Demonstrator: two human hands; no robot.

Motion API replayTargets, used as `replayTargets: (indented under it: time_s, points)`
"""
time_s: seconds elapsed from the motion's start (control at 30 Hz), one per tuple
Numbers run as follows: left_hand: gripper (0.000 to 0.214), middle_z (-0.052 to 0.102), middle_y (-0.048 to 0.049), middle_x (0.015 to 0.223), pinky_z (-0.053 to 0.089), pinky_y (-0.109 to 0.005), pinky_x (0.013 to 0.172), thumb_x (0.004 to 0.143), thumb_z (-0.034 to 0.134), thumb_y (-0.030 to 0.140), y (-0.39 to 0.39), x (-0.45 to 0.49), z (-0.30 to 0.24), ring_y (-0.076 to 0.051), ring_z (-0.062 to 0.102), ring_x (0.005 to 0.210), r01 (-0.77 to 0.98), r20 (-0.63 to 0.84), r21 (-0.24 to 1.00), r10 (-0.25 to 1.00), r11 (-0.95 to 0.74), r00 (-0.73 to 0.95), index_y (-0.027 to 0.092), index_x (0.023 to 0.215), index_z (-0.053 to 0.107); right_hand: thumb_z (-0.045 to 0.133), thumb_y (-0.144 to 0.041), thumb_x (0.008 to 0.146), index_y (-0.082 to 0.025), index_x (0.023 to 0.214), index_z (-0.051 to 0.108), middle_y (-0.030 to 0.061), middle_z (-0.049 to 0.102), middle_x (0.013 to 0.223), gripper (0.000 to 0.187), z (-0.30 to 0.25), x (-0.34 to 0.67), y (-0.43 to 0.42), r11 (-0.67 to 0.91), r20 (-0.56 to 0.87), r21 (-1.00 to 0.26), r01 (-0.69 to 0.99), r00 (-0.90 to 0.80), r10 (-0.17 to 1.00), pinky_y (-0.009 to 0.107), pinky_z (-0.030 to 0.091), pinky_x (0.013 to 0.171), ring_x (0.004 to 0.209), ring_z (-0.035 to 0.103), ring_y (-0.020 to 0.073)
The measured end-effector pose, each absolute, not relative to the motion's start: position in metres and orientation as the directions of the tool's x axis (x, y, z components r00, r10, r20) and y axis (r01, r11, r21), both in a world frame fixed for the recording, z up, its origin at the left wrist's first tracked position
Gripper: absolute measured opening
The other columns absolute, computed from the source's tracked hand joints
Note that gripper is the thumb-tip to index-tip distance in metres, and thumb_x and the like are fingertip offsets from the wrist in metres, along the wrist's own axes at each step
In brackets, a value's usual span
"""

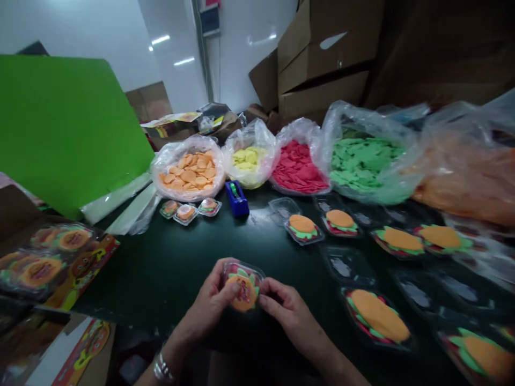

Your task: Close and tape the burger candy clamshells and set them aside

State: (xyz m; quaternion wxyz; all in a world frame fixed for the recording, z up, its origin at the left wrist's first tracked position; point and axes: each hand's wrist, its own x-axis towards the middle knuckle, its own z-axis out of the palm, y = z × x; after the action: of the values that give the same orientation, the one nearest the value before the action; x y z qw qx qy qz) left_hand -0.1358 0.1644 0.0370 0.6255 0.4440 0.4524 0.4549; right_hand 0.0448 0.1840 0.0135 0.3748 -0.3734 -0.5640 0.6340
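My left hand [219, 292] is closed around a small clear plastic burger box [243, 287], its thumb resting on the lid. Inside shows an orange bun with green and red layers under a printed label. At the box's right edge, my right hand [284, 303] pinches with thumb and forefinger; whether a strip of tape is between them I cannot make out. Ahead of the hands stands a blue tape dispenser [237, 199] with a green roll. To its left lie several closed burger boxes [185, 214]. Open boxes with burgers [302, 228] spread over the right side.
Along the back of the dark table [177, 268] stand plastic bags of orange discs [189, 171], yellow pieces [246, 158], red pieces [298, 166] and green pieces [364, 161]. A display carton [86, 268] holding packed burgers sits left. Behind are a green board [68, 123] and cardboard boxes [330, 53].
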Motion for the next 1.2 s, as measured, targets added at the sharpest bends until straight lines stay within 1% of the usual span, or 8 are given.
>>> replayTargets:
  time_s: [0.1,0.23,0.37,0.57,0.7,0.8,1.03,1.2]
  points:
    - [0.045,0.066,-0.0073,0.113,0.05,-0.031,0.082,0.08,0.064,0.038,0.165,-0.167,0.045,-0.022,0.063,0.097,-0.175,-0.297,0.932,0.946,0.317,0.133,0.024,0.12,0.051,0.06,-0.043,0.078,-0.018,0.072,0.055,-0.0035,0.051,0.065,0.026,0.018,0.018,0.188,-0.119,-0.059,-0.99,-0.075,-0.544,0.837,0.023,0.037,0.059,0.062,0.045,0.0116]
    - [0.058,0.071,-0.0047,0.1,0.051,-0.033,0.074,0.066,0.077,0.042,0.201,-0.241,0.051,-0.023,0.067,0.085,0.074,-0.437,0.897,0.899,0.436,-0.004,0.024,0.117,0.053,0.067,-0.037,0.076,-0.02,0.104,0.062,-0.0022,0.062,0.074,0.033,0.042,0.01,0.223,0.195,-0.05,-0.946,0.258,-0.713,0.699,0.022,0.04,0.06,0.066,0.055,0.0131]
    - [0.034,0.072,0.0056,0.084,0.046,-0.028,0.077,0.071,0.07,0.05,0.251,-0.311,0.065,-0.019,0.064,0.084,0.45,-0.361,0.801,0.918,0.395,-0.163,0.022,0.09,0.065,0.065,-0.033,0.08,-0.02,0.121,0.054,0.005,0.066,0.104,0.045,0.075,0.073,0.288,0.378,-0.053,-0.527,0.762,-0.473,0.879,0.025,0.044,0.078,0.09,0.06,0.017]
    - [0.025,0.069,0.0013,0.089,0.041,-0.033,0.084,0.072,0.064,0.038,0.265,-0.307,0.089,-0.022,0.058,0.088,0.83,0.057,0.503,0.949,0.241,-0.31,0.02,0.09,0.064,0.084,-0.026,0.052,-0.012,0.107,0.061,0.0148,0.066,0.106,0.061,0.088,0.156,0.368,0.25,-0.24,-0.281,0.927,-0.32,0.917,0.031,0.045,0.074,0.096,0.061,0.0306]
    - [0.027,0.07,-0.0027,0.086,0.045,-0.03,0.072,0.08,0.054,0.04,0.276,-0.186,0.072,-0.021,0.061,0.076,0.632,0.101,0.758,0.986,-0.162,0.132,0.023,0.095,0.067,0.07,-0.048,0.069,-0.011,0.107,0.059,0.016,0.065,0.108,0.054,0.07,0.151,0.379,0.248,-0.287,-0.243,0.938,-0.314,0.905,0.029,0.046,0.071,0.094,0.063,0.0289]
    - [0.023,0.069,-0.0086,0.092,0.044,-0.033,0.077,0.082,0.048,0.022,0.315,-0.082,0.047,-0.022,0.06,0.082,0.437,0.338,0.753,0.859,-0.492,0.385,0.019,0.093,0.068,0.076,-0.047,0.061,-0.009,0.116,0.052,0.0188,0.064,0.11,0.071,0.058,0.146,0.372,0.24,-0.287,-0.223,0.945,-0.298,0.91,0.031,0.047,0.07,0.095,0.063,0.032]
    - [0.018,0.064,-0.0064,0.067,0.044,-0.035,0.078,0.075,0.051,0.012,0.363,-0.009,0.016,-0.02,0.054,0.066,0.431,0.323,0.718,0.809,-0.547,0.49,0.017,0.071,0.068,0.081,-0.032,0.056,-0.012,0.127,0.042,0.0182,0.062,0.112,0.083,0.045,0.137,0.333,0.273,-0.215,-0.279,0.921,-0.337,0.917,0.035,0.048,0.075,0.098,0.063,0.0318]
    - [0.022,0.069,-0.0085,0.091,0.043,-0.037,0.084,0.081,0.051,0.017,0.297,-0.076,0.008,-0.023,0.057,0.086,0.511,0.259,0.72,0.864,-0.471,0.431,0.021,0.092,0.069,0.077,-0.025,0.064,-0.009,0.133,0.035,0.0213,0.056,0.119,0.082,0.039,0.085,0.266,0.305,-0.164,-0.396,0.866,-0.393,0.905,0.042,0.047,0.083,0.104,0.059,0.0343]
